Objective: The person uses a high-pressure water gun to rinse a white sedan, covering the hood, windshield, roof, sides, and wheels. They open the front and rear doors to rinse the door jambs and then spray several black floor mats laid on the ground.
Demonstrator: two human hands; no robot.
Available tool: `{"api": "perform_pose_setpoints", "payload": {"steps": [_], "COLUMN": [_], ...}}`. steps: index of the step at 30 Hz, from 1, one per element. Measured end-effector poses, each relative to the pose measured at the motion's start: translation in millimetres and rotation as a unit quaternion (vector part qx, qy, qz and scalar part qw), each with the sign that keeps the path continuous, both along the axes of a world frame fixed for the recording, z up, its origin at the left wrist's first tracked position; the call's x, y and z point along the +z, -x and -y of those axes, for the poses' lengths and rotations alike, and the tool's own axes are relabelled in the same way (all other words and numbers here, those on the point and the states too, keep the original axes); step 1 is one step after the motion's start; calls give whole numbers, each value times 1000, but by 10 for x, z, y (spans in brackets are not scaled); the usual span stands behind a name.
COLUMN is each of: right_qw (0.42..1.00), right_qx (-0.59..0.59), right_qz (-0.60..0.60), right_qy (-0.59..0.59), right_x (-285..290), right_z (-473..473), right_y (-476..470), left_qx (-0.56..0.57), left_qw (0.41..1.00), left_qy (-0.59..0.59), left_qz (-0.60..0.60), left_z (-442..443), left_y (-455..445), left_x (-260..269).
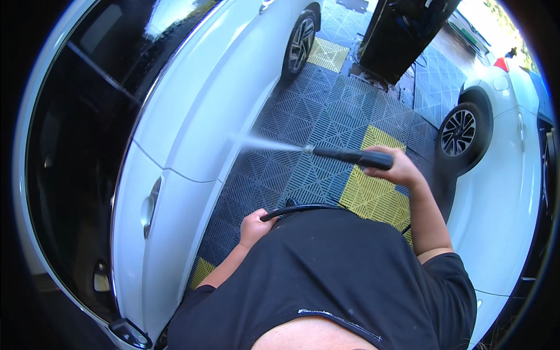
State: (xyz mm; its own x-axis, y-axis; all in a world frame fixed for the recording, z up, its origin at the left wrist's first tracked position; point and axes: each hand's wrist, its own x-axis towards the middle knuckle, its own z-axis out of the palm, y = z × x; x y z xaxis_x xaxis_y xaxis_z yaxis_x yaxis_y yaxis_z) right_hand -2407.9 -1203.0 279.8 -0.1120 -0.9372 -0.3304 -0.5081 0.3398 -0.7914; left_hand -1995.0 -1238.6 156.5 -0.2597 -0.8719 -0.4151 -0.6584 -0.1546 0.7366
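My right hand (pixel 396 168) is closed round the grip of a black pressure washer spray gun (pixel 345 156), held roughly level and pointing left. A white fan of spray (pixel 271 144) leaves its nozzle and meets the lower side of a white car (pixel 197 131). Lower down and nearer my body, my left hand (pixel 256 227) grips a black hose (pixel 302 207) that runs across my waist. The car's door handle (pixel 151 210) is left of that hand.
Grey and yellow slotted floor tiles (pixel 376 192) lie between the two cars. A second white car (pixel 494 197) stands close on my right, its wheel (pixel 458 133) near my right arm. A dark pillar (pixel 400 39) rises ahead, beyond the first car's wheel (pixel 301 41).
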Motion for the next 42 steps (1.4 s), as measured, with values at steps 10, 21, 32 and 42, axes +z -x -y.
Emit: {"api": "perform_pose_setpoints", "payload": {"steps": [10, 21, 32, 42], "right_qw": [969, 953, 925, 914], "right_qx": [-209, -149, -136, -188], "right_qz": [108, 223, 102, 7], "right_qy": [76, 137, 339, 360], "right_x": [-550, -418, 309, 921], "right_z": [502, 933, 2166, 3199], "right_y": [1754, 4445, 5749, 6747], "left_qx": [-23, 47, 33, -48], "left_qw": [998, 996, 999, 984], "left_qy": [-58, -65, -39, 109], "left_qz": [-7, -42, 12, -134], "left_z": [844, 1497, 2618, 5348], "left_y": [791, 3027, 4425, 6652], "left_x": [-105, -274, 178, 846]}}
